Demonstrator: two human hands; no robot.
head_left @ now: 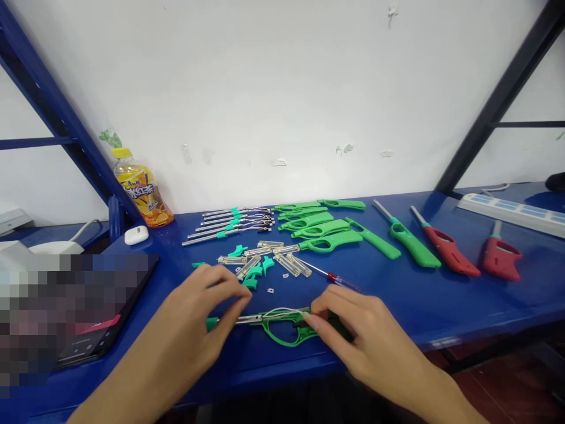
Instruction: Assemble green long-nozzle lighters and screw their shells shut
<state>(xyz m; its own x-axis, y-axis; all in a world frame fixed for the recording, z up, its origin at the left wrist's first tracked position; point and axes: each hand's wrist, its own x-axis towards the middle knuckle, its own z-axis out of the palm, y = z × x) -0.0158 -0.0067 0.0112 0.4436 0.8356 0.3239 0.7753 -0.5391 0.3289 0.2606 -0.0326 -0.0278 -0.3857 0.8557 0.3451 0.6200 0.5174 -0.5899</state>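
A green lighter handle shell (pixel 282 340) lies open in front of me, at the table's near edge. A metal lighter tube (pixel 249 320) with a green collar (pixel 212 323) runs from its left end. My left hand (pixel 205 318) is closed around this tube, thumb and fingertips nearly meeting. A thin white wire (pixel 282 310) arches over the shell to my right hand (pixel 348 321). There the thumb and forefinger pinch the wire's end above the shell. The right end of the shell is hidden under that hand.
Several tube assemblies (pixel 220 234) and green handle shells (pixel 309 222) lie behind, with clear fuel tanks (pixel 286 265), green triggers (pixel 267 265) and a screwdriver (pixel 339 281). Whole lighters (pixel 450 250) and a power strip (pixel 516 211) are right; a bottle (pixel 143 197), earbud case (pixel 136 235) and tablet (pixel 132 294) left.
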